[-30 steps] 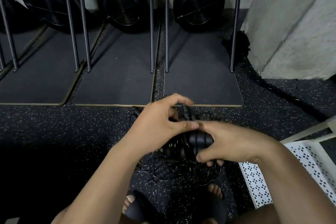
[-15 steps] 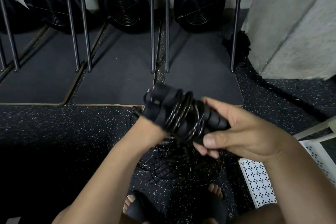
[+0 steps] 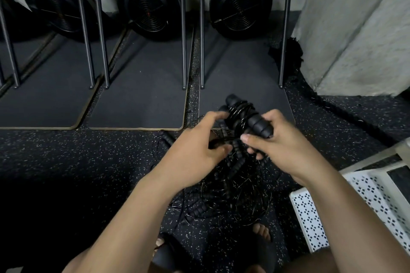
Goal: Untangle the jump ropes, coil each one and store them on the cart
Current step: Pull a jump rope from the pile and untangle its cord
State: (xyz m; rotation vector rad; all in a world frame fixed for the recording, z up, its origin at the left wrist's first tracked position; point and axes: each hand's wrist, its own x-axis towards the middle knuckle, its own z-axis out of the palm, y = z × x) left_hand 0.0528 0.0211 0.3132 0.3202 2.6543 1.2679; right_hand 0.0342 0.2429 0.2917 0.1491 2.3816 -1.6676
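Head view: you are looking down at a dark rubber floor (image 3: 66,162) flecked with pale specks. Along the far wall stand three round black fan housings (image 3: 150,4) behind upright metal bars (image 3: 85,29). Three dark mats (image 3: 142,95) lie side by side in front of them.

Your left hand (image 3: 195,148) is curled, with the fingertips on the far side of the coiled jump rope (image 3: 239,113) and the thumb on its near side. This bundle is held up between both hands, above the floor, with thin black cable wound many times round its ribbed black handles. Your right hand (image 3: 281,146) is clamped round one of those handles, with the thumb laid across the near side.

Directly below the hands, the tangle of jump ropes (image 3: 233,188) lies on the floor as a loose heap of thin cable loops and ribbed handles. You cannot count the ropes in it. Your two feet in black slides (image 3: 261,248) stand just this side of the heap.

On the right, one grey concrete pillar (image 3: 355,29) rises from the floor. The white perforated cart (image 3: 310,217) sits at the lower right, just beside your right forearm.
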